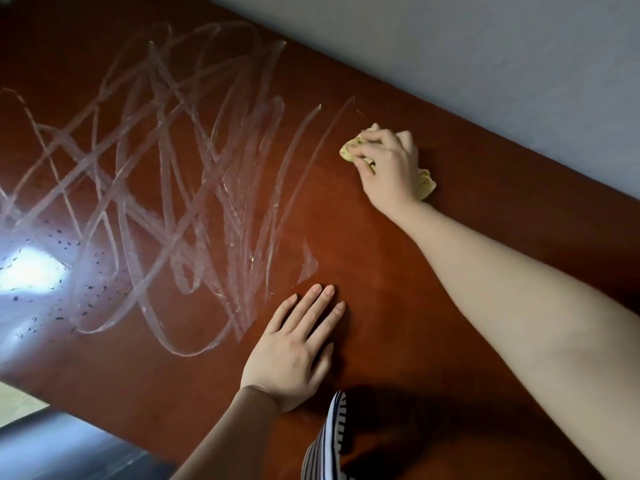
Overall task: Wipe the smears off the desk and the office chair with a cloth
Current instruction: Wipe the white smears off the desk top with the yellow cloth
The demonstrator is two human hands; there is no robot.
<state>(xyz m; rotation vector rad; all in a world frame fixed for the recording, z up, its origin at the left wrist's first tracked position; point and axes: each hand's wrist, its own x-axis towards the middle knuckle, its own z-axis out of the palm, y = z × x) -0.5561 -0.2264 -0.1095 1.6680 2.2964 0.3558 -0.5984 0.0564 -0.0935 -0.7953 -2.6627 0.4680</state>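
A reddish-brown wooden desk (pixel 381 244) fills the view. White scribbled smears (pixel 166 174) cover its left and middle part. My right hand (pixel 388 164) grips a crumpled yellow cloth (pixel 425 183) and holds it down on the desk near the far edge, just right of the outermost smear line. Parts of the cloth stick out from under the fingers and behind the palm. My left hand (pixel 294 344) lies flat on the desk with straight fingers, close to the near edge, beside the smears' lower right end. No office chair shows.
A pale grey wall (pixel 485 46) runs along the desk's far edge. A bright light glare (pixel 27 271) with dark specks sits on the desk at left. A striped piece of clothing (pixel 329 441) hangs at the bottom. A grey surface (pixel 52 445) lies at lower left.
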